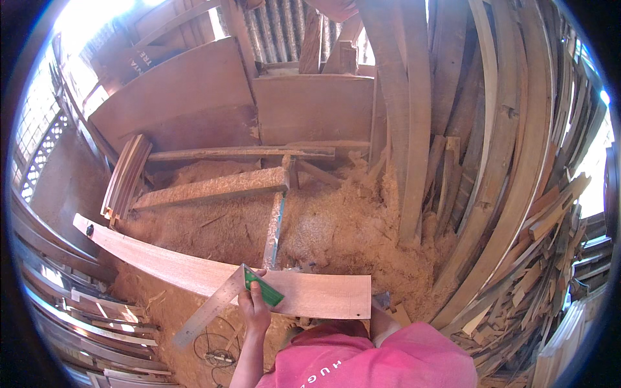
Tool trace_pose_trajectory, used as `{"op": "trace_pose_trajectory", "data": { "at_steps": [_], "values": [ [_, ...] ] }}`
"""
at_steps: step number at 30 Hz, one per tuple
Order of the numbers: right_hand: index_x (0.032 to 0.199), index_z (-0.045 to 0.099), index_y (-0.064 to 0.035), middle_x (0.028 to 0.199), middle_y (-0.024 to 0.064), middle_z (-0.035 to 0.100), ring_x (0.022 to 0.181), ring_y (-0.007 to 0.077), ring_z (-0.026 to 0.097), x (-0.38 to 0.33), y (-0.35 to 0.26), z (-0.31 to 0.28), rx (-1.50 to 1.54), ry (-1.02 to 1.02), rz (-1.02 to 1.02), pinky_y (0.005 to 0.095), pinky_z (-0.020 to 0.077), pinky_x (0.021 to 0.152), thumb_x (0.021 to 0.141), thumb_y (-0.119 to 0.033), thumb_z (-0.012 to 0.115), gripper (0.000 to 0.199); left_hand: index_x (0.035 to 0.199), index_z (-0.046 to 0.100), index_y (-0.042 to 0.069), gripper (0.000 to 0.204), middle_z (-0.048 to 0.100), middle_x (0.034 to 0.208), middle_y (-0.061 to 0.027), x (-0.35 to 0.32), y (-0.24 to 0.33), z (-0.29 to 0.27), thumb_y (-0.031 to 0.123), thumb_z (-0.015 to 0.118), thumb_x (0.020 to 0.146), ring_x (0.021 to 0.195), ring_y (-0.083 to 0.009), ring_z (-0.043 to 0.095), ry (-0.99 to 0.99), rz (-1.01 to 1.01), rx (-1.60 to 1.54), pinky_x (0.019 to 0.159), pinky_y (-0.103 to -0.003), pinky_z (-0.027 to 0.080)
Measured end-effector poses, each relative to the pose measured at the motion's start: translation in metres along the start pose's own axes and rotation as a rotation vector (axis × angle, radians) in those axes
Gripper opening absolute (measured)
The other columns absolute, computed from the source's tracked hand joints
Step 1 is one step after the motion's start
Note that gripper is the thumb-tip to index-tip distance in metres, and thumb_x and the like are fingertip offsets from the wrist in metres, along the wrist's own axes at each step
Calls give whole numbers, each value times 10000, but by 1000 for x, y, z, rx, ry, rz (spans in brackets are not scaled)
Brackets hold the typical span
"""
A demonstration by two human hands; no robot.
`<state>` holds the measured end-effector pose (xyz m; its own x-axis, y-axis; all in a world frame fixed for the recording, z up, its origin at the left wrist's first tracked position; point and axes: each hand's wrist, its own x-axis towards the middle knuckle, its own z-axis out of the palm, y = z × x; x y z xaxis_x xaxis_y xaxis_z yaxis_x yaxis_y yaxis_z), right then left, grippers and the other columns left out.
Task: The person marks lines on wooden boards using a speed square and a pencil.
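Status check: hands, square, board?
Left hand grips try square by its green handle, blade lying across reddish board. Right hand hidden under board's near end. Sawdust heap behind; nothing on the board's face.

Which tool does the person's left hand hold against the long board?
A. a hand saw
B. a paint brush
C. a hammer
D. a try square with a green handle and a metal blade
D: the left hand grips a try square by its green handle, with the metal blade lying across the near edge of the board.
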<state>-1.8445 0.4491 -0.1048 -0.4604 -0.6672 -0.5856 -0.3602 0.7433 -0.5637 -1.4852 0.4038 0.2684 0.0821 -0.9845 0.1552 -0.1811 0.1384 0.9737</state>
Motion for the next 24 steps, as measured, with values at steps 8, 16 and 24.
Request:
{"op": "trace_pose_trajectory", "data": {
  "at_steps": [8, 16, 24],
  "values": [
    [1215, 644, -46, 1131, 89, 673, 974, 232, 623, 0, 7, -1, -2, -7, 6, 386, 495, 873, 983, -348, 578, 386, 1193, 650, -29, 437, 642, 899, -39, 7, 8, 7, 334, 437, 1074, 791, -100, 558, -10, 11, -8, 701, -291, 469],
    [1230, 639, -47, 1160, 91, 669, 1006, 239, 620, 6, 10, 5, -15, -15, -19, 395, 489, 895, 991, -342, 561, 387, 1163, 676, -29, 461, 668, 945, -58, 12, 2, -8, 350, 426, 1079, 817, -106, 569, 21, -40, -22, 729, -279, 474],
    [1245, 634, -48, 1190, 93, 664, 1038, 247, 616, 1, 14, 18, -31, -37, -26, 405, 483, 917, 999, -336, 544, 389, 1160, 674, -32, 448, 656, 928, -42, 3, -1, -16, 334, 429, 1081, 795, -93, 548, 57, -28, -8, 711, -265, 463]
  ]
}}
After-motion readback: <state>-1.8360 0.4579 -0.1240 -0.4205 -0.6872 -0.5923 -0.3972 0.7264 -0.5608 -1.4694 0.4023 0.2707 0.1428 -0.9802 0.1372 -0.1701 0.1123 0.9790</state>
